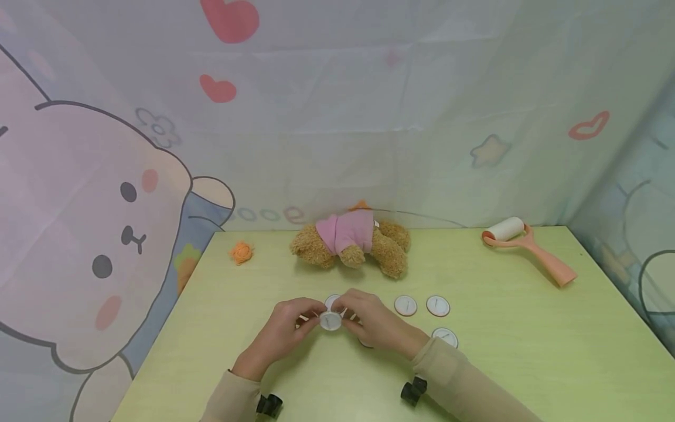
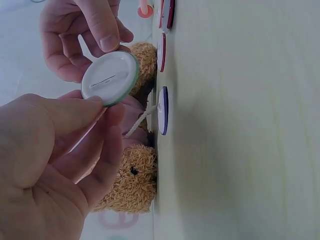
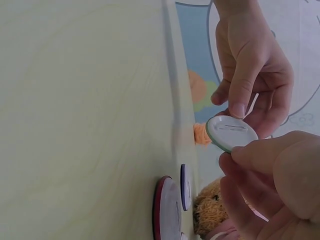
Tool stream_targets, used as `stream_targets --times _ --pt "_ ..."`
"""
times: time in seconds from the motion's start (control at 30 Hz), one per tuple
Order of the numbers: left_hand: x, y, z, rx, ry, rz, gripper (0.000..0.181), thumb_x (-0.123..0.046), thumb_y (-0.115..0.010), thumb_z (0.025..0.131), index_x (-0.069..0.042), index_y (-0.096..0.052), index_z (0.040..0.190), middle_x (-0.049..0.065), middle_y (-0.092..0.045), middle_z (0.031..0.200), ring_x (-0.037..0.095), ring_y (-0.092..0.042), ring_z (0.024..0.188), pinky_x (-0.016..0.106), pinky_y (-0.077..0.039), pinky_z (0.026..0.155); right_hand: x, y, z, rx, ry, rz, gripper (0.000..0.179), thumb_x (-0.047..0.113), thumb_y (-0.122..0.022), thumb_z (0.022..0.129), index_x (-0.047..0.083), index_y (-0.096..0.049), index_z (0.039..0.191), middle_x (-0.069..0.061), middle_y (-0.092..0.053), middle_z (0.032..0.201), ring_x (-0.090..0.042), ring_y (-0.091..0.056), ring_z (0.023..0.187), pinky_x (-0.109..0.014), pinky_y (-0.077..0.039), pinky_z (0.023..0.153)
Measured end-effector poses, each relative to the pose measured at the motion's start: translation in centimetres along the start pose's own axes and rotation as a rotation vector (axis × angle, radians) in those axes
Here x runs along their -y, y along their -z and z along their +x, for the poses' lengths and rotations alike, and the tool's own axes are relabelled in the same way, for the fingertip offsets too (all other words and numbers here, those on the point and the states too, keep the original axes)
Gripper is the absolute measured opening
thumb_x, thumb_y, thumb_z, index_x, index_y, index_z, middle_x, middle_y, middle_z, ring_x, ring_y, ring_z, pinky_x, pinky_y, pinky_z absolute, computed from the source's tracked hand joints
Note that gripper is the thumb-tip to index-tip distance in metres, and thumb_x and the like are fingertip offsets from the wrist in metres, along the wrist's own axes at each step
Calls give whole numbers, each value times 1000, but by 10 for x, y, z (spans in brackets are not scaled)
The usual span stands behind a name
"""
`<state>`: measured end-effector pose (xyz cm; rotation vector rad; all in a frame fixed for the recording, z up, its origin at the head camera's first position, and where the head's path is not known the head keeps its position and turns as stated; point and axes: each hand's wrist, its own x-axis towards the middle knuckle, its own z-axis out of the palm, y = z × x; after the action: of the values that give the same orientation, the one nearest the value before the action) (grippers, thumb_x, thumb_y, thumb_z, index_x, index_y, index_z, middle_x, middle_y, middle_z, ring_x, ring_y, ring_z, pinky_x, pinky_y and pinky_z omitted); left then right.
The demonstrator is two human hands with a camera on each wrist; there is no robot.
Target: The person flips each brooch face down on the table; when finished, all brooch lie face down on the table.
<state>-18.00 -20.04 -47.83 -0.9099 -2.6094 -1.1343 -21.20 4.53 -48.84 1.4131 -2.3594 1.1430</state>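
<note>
A round pin-back badge [image 1: 330, 320] is held up above the table, its white back and closed-looking pin facing the head camera. In the left wrist view the same badge [image 2: 110, 79] shows a green rim. My left hand [image 1: 287, 325] pinches one edge between thumb and fingers. On the opposite edge, my right hand [image 1: 374, 321] pinches it too. Just behind the hands, a blue-rimmed badge [image 2: 163, 111] lies pin side up, partly covered in the head view. Another badge [image 3: 169, 210], red-rimmed, lies near the right hand, mostly hidden under it from above.
More badges [image 1: 405, 305] lie pin side up to the right. A teddy bear [image 1: 353, 240] in pink lies at the back. An orange yarn ball [image 1: 241, 252] sits at the back left; an orange-handled lint roller [image 1: 532, 246] is at the back right. A printed cloth hangs behind the table.
</note>
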Motion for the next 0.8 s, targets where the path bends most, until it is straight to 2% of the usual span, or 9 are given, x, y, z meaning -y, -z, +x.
stream_targets --times 0.43,0.8 --pt "-3 0 1 -38 -25 25 23 4 -76 93 -6 -75 113 7 -76 110 20 -76 89 24 -62 69 2 0 1 -6 -40 21 34 -8 -77 90 5 -68 119 -8 -64 119 -19 -72 87 -15 -58 72" --pt "-3 0 3 -61 -61 16 23 7 -76 92 -9 -76 109 6 -74 114 15 -74 85 21 -60 67 3 1 1 17 -81 44 36 -7 -79 89 4 -70 122 -7 -65 121 -19 -72 89 -14 -57 73"
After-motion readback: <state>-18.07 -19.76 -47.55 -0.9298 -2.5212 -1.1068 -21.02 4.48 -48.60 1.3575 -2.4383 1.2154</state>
